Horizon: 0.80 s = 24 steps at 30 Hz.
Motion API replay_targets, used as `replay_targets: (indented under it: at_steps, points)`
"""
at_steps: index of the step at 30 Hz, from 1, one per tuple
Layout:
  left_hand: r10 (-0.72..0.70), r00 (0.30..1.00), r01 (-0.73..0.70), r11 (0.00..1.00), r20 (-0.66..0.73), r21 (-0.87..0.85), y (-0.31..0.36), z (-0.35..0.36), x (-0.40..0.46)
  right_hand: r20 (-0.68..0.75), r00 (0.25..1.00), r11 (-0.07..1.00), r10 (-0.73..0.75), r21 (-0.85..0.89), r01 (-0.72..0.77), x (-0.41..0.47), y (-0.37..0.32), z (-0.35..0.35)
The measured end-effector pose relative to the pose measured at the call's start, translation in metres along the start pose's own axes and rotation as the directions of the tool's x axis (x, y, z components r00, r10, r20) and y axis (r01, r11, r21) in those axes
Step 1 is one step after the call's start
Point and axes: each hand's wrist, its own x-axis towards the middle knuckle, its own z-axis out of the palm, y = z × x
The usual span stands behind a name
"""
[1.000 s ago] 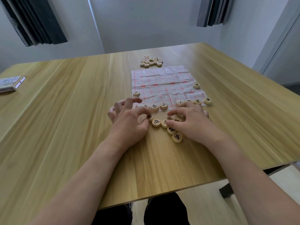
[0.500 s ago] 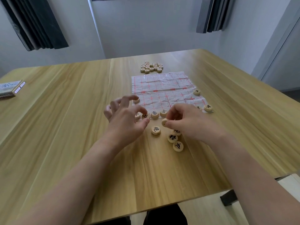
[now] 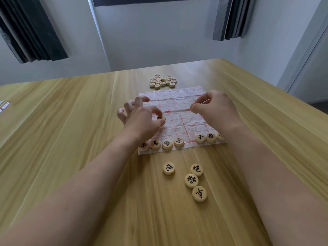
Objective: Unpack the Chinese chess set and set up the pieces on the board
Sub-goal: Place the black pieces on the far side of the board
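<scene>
On the pale, streaky-grained wooden table (image 3: 71,139) lies a thin, crinkled plastic board sheet (image 3: 179,121) printed with a red grid; the left hand (image 3: 142,121) hovers over its left part, thumb and forefinger pinching a round wooden piece (image 3: 161,118) with a black character, the other fingers spread and curled; the right hand (image 3: 214,110) hangs over the right part, thumb and forefinger pressed together on something small, whether a piece cannot be told; along the sheet's near edge sit flat round discs in a row (image 3: 166,144), four on the left touching side by side, more on the right (image 3: 205,138) partly hidden by the forearm; four loose discs (image 3: 191,180) lie on bare wood nearer the person; a tight cluster of discs (image 3: 163,81) rests just beyond the sheet's far edge; a box corner (image 3: 4,105) shows at the left edge.
</scene>
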Motion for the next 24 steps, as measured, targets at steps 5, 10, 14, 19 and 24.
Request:
replay_targets:
  at_steps: [5,10,14,19,24]
  points:
    - [0.003,0.999,-0.003,1.0,0.042,-0.002,0.0,0.009,0.011,-0.008,0.998,0.998,0.063,-0.022,-0.064,0.024,0.008,-0.004]
    - [0.005,1.0,-0.006,0.999,-0.02,-0.032,0.0,0.008,0.013,-0.002,0.993,0.991,0.116,-0.067,-0.116,0.033,0.018,-0.002]
    - [0.012,0.991,-0.022,0.997,-0.136,-0.074,0.005,0.005,0.011,0.01,0.989,0.981,0.145,-0.128,-0.143,0.036,0.023,0.003]
    - [0.025,0.99,-0.036,0.996,-0.138,-0.085,0.009,0.005,0.008,-0.027,0.992,0.951,0.123,-0.281,-0.126,0.039,0.027,0.011]
    - [0.02,0.99,-0.034,0.995,-0.137,-0.097,0.009,0.005,0.007,-0.067,0.992,0.915,0.109,-0.382,-0.127,0.043,0.031,0.018]
